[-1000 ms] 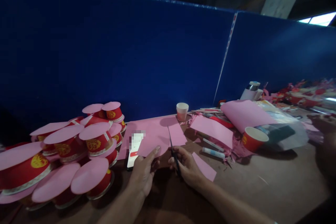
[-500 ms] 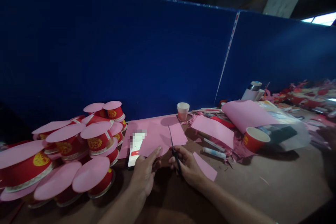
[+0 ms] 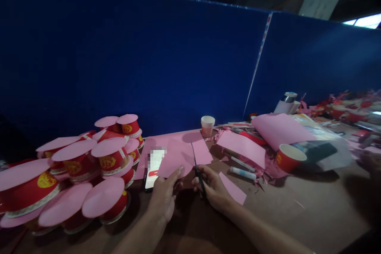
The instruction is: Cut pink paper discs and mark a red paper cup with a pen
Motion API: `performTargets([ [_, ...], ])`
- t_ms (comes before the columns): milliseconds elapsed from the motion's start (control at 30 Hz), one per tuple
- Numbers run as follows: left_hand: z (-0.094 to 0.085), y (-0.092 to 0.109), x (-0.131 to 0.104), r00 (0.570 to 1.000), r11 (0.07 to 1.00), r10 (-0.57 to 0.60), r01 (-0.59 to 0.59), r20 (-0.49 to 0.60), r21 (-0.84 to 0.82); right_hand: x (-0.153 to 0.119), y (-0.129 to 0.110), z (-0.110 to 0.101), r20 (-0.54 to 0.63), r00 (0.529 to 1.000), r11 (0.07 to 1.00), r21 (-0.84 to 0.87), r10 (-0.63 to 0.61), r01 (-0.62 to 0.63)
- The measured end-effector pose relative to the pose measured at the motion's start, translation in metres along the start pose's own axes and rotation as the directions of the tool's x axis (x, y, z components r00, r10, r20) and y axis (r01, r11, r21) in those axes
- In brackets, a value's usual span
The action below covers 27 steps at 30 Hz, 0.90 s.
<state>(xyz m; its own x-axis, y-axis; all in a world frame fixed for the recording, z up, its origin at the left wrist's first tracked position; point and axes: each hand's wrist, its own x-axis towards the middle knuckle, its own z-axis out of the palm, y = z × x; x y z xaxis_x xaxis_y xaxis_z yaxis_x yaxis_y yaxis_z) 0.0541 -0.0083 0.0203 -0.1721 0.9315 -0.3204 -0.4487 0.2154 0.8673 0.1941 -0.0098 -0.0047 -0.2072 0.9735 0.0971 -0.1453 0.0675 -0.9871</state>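
Note:
My left hand [image 3: 166, 190] pinches the near edge of a piece of pink paper [image 3: 175, 160], its thumb on top. The edge of that piece beside the fingers looks rounded. In my right hand [image 3: 212, 186] is a pair of dark scissors [image 3: 200, 178], the blades pointing away from me along the right side of the paper. The blades look nearly closed. Beneath lie larger pink sheets [image 3: 154, 142] on the brown table. A lit phone [image 3: 152, 172], its screen partly pixelated, rests just left of the held paper.
Red paper cups topped with pink discs [image 3: 108, 147] crowd the left. A white cup [image 3: 207, 123] stands behind the sheets. To the right lie a glue tube [image 3: 243, 173], pink offcuts [image 3: 233, 188], a red cup [image 3: 288, 158] and a plastic bag [image 3: 333, 151]. A blue partition [image 3: 149, 55] closes the back.
My hands, the scissors and the pink paper stay nearly where they were. A dark, blurred shape, perhaps a person's hand, has come in at the right edge, with shadow on the table.

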Motion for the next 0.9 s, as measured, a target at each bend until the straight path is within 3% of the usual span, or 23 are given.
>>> performTargets([
  [900,0.0002,-0.0011,-0.0005,1.000,1.000,-0.003,0.003,-0.004,-0.001,0.0013,0.0033,-0.0033,0.015,1.000,0.998,-0.052,-0.024,0.025],
])
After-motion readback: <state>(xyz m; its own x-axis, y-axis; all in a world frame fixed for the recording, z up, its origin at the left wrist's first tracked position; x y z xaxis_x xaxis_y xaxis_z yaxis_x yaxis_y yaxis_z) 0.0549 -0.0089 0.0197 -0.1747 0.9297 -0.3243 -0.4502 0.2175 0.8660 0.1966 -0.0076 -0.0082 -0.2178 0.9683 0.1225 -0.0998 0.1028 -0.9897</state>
